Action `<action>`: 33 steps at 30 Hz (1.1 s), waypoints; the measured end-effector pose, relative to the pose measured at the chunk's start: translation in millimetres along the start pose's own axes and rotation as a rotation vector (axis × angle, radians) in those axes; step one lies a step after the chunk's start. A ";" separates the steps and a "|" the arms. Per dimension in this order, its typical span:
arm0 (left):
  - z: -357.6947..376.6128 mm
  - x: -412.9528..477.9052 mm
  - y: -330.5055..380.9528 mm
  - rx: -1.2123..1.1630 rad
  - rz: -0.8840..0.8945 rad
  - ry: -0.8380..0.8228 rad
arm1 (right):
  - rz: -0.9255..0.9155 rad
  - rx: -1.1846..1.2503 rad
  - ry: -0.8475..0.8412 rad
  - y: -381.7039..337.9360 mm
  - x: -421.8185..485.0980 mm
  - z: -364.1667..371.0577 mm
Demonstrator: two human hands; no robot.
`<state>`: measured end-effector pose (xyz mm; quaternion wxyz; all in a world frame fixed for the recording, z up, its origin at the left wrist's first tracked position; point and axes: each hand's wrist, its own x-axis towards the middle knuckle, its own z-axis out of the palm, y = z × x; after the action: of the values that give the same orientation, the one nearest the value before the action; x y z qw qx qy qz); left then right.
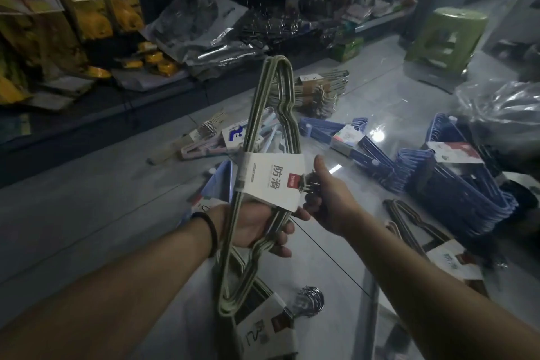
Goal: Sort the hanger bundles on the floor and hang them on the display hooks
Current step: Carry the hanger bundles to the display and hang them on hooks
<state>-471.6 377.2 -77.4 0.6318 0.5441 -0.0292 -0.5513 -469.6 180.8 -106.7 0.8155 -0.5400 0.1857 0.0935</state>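
Green hanger bundle is centre frame, held off the floor and turned on end, with one shoulder tip at 12 o'clock and the other at 6. A white paper label wraps its middle. The metal hooks stick out of the label toward 3 o'clock.

Step in hand, as I read it: sorting. One bundle is up being checked or oriented, not yet on any display hook. The next move likely calls for turning the bundle hooks-up and carrying it to a peg on the rack at 12 o'clock. It is too dark there to make out a free peg.

Left hand: fingers curled round the green wires just below the label, firm grip, black band on the wrist. Right hand: closed round the hook cluster, thumb up beside the label edge. Neither hand is free.

Outward, on the floor:
- 6 o'clock: second green bundle, right under the held one.
- 4 o'clock: brown bundle.
- 3 o'clock: blue bundles, piled.
- 10 o'clock: pale pink bundle.
- 1 o'clock: grey-beige bundle.
- 2 o'clock: green stool.

Yellow packs lean on a low shelf at 10 to 11 o'clock.
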 end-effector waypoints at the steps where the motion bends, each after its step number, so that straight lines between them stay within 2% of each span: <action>1: -8.2 -7.0 2.6 -0.015 0.010 0.043 | -0.011 -0.005 0.037 -2.4 0.0 -0.9; 6: -75.8 -22.7 8.9 -0.127 0.090 0.181 | 0.031 -0.077 0.107 -13.6 -1.4 -16.9; 11: -96.3 -32.2 9.3 -0.117 0.160 0.195 | 0.176 -0.338 0.121 1.5 -16.2 -27.3; 17: -85.7 -15.8 -35.6 0.219 -0.201 0.554 | 0.339 -0.596 0.079 59.9 -15.3 -31.3; 21: -86.8 -11.5 -75.5 0.292 -0.332 0.606 | 0.485 -0.796 -0.082 76.2 -15.0 -37.9; 26: -77.8 -13.0 -97.6 0.453 -0.456 0.587 | 0.862 -1.274 -0.581 84.8 -32.5 -38.8; 28: -74.4 -10.3 -104.7 0.508 -0.493 0.587 | 0.933 -1.363 -0.625 95.3 -33.9 -37.0; 33: -72.1 -7.3 -112.8 0.506 -0.537 0.556 | 0.917 -1.483 -0.619 96.4 -26.2 -36.6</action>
<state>-503.5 452.4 -183.8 0.2979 0.7967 0.1496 -0.5041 -534.9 187.0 -190.4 0.1575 -0.7487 0.0479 0.6422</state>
